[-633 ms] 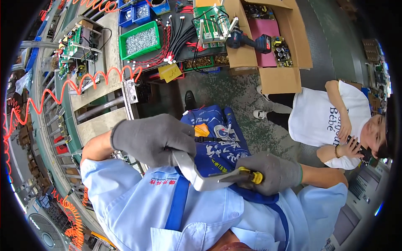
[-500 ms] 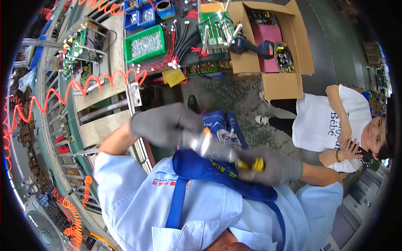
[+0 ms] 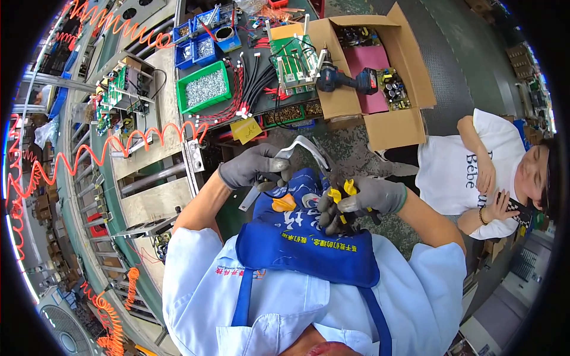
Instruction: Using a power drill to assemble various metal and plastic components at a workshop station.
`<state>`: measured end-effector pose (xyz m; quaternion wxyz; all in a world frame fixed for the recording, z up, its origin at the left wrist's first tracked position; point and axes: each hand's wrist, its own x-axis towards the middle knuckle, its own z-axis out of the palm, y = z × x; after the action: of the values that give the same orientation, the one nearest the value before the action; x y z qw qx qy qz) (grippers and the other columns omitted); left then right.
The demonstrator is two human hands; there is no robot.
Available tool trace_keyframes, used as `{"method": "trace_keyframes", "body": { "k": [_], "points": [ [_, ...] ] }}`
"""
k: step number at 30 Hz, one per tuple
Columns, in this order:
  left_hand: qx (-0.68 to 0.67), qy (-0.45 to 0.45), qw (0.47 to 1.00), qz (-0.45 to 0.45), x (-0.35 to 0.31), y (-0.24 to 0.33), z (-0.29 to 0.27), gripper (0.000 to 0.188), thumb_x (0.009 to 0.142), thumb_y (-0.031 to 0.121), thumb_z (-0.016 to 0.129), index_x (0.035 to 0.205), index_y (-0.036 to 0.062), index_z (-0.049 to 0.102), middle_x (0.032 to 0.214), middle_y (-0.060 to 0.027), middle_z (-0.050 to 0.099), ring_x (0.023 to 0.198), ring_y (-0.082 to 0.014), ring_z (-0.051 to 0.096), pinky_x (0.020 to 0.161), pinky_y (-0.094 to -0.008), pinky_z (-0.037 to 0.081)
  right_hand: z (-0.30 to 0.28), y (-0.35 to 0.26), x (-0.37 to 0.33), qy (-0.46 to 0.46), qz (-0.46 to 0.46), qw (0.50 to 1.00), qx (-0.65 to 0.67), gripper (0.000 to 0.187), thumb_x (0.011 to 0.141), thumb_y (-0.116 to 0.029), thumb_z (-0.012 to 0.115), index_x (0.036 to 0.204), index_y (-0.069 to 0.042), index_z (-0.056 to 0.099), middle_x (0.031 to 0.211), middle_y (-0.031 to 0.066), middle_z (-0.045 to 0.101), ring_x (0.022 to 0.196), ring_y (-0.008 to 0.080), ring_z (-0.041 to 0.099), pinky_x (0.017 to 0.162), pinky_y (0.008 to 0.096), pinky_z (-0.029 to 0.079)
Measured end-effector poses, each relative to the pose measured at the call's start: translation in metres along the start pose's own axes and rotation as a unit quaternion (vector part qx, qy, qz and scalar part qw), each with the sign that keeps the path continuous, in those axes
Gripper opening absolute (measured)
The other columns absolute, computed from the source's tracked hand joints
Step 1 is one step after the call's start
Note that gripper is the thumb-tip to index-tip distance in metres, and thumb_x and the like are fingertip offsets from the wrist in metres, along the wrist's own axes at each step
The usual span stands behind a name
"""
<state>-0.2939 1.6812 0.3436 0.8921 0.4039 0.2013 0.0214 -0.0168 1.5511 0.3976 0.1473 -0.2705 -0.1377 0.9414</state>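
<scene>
My left hand [image 3: 256, 168], in a grey glove, is closed round a shiny silver bent strip [image 3: 304, 144]. The strip arches from the fingers toward my right hand, and a flat pale end shows below the glove. My gloved right hand [image 3: 375, 199] grips a hand tool with yellow-and-black handles [image 3: 342, 191], which looks like pliers; its jaws are hard to make out. An orange piece [image 3: 284, 203] shows just below the left fingers, in front of my blue apron [image 3: 309, 249]. Both hands are raised at chest height, apart from each other.
Ahead, a bench carries a green bin of small metal parts [image 3: 206, 88], blue bins [image 3: 205, 47], cables [image 3: 261, 80] and a green circuit board [image 3: 294, 65]. A cordless drill [image 3: 347, 80] lies across an open carton [image 3: 392, 127]. A person [image 3: 469, 172] stands at right; a conveyor [image 3: 148, 207] runs at left.
My hands have moved apart, the left one up and slightly right. The silver strip, blurred between both hands before, now shows its bend. My view has shifted slightly.
</scene>
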Motion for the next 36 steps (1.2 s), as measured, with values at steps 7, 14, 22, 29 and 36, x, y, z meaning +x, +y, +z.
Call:
{"method": "trace_keyframes", "body": {
  "k": [7,14,22,29,36],
  "points": [
    [0.035,-0.033,0.998,-0.031,-0.005,0.011,0.023,0.037,0.087,0.033,0.069,0.082,-0.004,0.065,0.066,-0.0051,0.058,0.045,-0.0088,0.05,0.038,-0.0232,0.035,0.009,0.015,-0.008,0.019,-0.025,0.985,-0.172,0.02,0.091,-0.021,0.065,0.1,-0.004,0.059,0.088,0.0049,0.062,0.079,0.0127,0.06,0.074,0.0312,0.051],
    [0.34,-0.168,0.923,0.062,-0.039,0.049,0.068,0.017,0.09,0.012,0.064,0.088,-0.0042,0.061,0.074,-0.0124,0.06,0.069,-0.0167,0.057,0.063,-0.0319,0.044,0.069,0.021,-0.037,0.094,-0.027,0.895,-0.436,0.018,0.089,-0.021,0.067,0.096,-0.005,0.061,0.078,0.0061,0.062,0.073,0.0124,0.058,0.068,0.0303,0.048],
    [0.373,-0.182,0.907,0.067,-0.057,0.076,0.078,0.008,0.087,0.009,0.065,0.088,0.0006,0.067,0.08,-0.0133,0.063,0.073,-0.031,0.06,0.064,-0.0366,0.048,0.087,0.018,-0.042,0.131,-0.084,0.824,-0.545,0.017,0.085,-0.019,0.067,0.091,-0.005,0.059,0.077,0.0134,0.061,0.071,0.033,0.062,0.063,0.0397,0.048],
    [0.19,-0.049,0.974,-0.113,-0.031,0.065,0.038,0.032,0.089,0.029,0.068,0.087,-0.0029,0.067,0.069,-0.0027,0.063,0.052,-0.0091,0.053,0.044,-0.0239,0.038,0.049,-0.006,-0.026,0.16,0.005,0.875,-0.457,0.022,0.091,-0.023,0.061,0.104,-0.006,0.063,0.091,0.0124,0.068,0.08,0.0194,0.068,0.071,0.0342,0.051],
    [-0.069,0.057,0.993,0.08,0.005,0.007,-0.018,0.054,0.094,0.05,0.05,0.088,-0.0022,0.062,0.077,-0.0125,0.06,0.044,-0.0129,0.046,0.036,-0.0231,0.031,-0.028,0.001,-0.04,0.065,0.012,0.99,-0.128,0.036,0.09,-0.017,0.063,0.119,0.003,0.057,0.112,0.0173,0.065,0.098,0.0237,0.067,0.09,0.0385,0.052]
  ]
}}
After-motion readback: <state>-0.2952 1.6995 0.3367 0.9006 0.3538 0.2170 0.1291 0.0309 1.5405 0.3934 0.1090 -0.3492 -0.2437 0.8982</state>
